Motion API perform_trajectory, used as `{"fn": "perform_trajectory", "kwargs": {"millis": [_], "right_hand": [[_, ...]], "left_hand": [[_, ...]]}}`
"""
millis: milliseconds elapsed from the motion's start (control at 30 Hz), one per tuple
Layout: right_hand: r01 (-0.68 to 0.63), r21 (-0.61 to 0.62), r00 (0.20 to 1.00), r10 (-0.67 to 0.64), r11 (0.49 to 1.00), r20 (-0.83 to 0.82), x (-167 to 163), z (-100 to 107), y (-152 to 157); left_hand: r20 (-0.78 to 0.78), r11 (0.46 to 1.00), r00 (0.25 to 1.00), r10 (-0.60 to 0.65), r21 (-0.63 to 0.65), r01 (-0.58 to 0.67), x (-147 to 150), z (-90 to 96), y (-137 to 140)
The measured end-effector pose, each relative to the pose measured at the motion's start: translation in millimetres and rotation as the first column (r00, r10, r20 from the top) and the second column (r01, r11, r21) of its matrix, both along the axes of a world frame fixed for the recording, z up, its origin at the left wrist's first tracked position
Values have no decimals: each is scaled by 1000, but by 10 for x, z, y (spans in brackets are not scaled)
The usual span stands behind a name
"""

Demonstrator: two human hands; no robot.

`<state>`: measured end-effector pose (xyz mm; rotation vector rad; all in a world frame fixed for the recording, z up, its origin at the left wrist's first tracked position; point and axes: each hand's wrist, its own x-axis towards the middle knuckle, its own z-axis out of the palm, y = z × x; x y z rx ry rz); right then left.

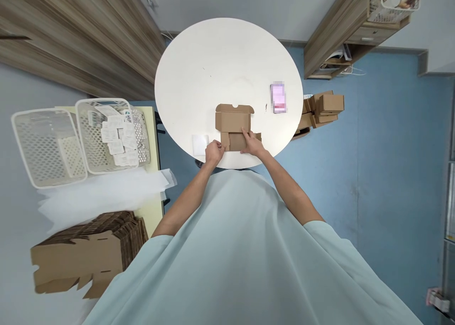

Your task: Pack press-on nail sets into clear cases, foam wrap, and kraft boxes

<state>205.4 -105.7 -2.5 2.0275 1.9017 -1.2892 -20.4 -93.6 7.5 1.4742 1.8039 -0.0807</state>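
Observation:
A brown cardboard box (pixel 233 120), partly folded, lies at the near edge of the round white table with its lid panel spread toward the far side. My left hand (pixel 214 153) is closed in a pinch at the box's near left corner. On the right, my right hand (pixel 253 143) has its thumb and fingers apart, gripping the right side wall of the box. A small white packet (pixel 200 144) lies on the table just left of my left hand. Parts of the box's side flaps are hidden under my fingers.
The white table (pixel 227 50) also bears a pink-purple item (pixel 278 97), blurred out. On a side table at left stand white plastic baskets (pixel 106 168), white sheets (pixel 106 192) and a stack of flat cardboard (pixel 81 258). Folded boxes (pixel 330 104) are piled right of the table.

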Motion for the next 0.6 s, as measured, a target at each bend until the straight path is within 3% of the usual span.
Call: {"fn": "perform_trajectory", "kwargs": {"millis": [200,433,500,600], "right_hand": [[-22,-36,1000,22,999,7,-1,40,18],[-30,-12,1000,30,999,-4,-9,34,-10],[0,32,999,1,999,-36,33,69,-75],[143,208,989,-131,968,-68,172,120,-242]], "left_hand": [[-60,999,998,-23,-32,21,-4,-77,30],[-200,987,968,-148,-86,134,70,7,36],[-220,984,960,-172,-87,156,99,26,46],[-232,979,952,-198,-86,183,117,35,52]]}}
